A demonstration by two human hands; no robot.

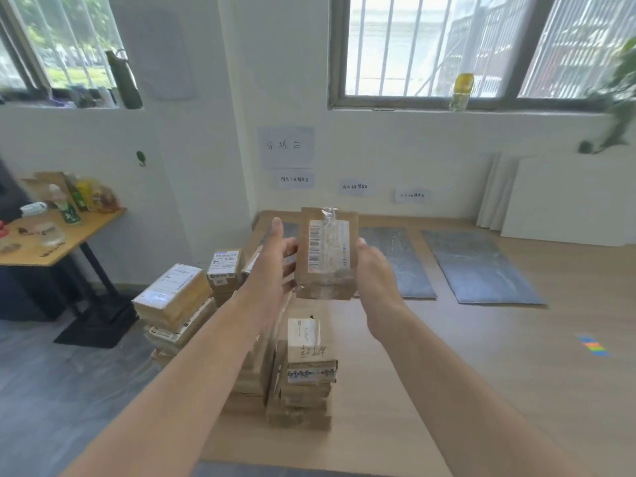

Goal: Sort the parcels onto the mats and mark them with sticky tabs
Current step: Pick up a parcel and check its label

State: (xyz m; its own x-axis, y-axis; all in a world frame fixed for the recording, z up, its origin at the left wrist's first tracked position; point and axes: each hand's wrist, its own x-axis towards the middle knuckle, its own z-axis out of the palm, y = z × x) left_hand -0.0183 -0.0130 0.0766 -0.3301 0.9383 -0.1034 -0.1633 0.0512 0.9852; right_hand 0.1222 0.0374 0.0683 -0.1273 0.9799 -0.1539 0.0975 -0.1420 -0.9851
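The wood floor (447, 390) fills the near and right part of the room. Far on it, by the wall, lie grey mats: a middle mat (395, 266) and a right mat (481, 270), side by side with a gap between. A bit of one more mat (290, 230) peeps out on the left, behind the hands. Near and low stand piles of parcels (309, 370), brown boxes on top of each other.

Up in the air above the piles is the held parcel (325, 256). It stands tall, long side up and down, with its label facing the person. The left grip (275, 259) holds its left edge and the right grip (375, 270) holds its right edge, with fingers bent round it.

The mats lie farther away than the parcel and mostly to its right, so the right grip is nearer to them. I think the parcel must go forward, down, and tip flat. Small bright strips, which look like the sticky tabs (594, 346), lie on the floor at the right, well apart from both grips.
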